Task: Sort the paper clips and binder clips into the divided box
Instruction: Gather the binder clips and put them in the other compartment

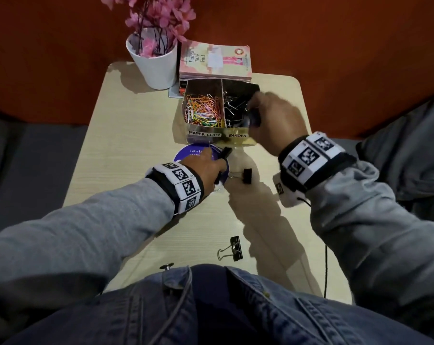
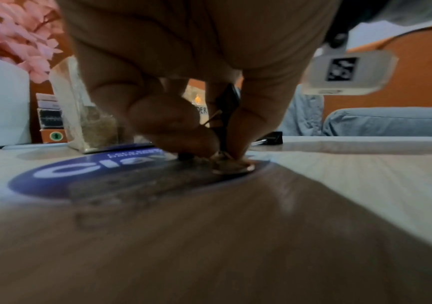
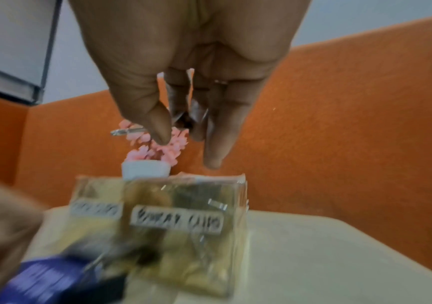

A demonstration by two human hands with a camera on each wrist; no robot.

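The divided box (image 1: 206,139) stands mid-table; its left cell, labelled PAPER CLIPS, holds several coloured paper clips (image 1: 203,109), its right cell several black binder clips (image 1: 233,107). My right hand (image 1: 254,113) hovers over the right cell and pinches a black binder clip (image 3: 186,119) between thumb and fingers. My left hand (image 1: 218,158) is down on a blue round sticker (image 1: 186,151) and pinches another black binder clip (image 2: 226,107). Two more binder clips lie loose, one beside the left hand (image 1: 245,176), one near the table's front edge (image 1: 233,249).
A white pot of pink flowers (image 1: 153,63) and a pink book (image 1: 214,58) stand behind the box at the table's far edge. A black cable (image 1: 325,265) hangs by the right edge. An orange wall surrounds the small table (image 1: 126,135).
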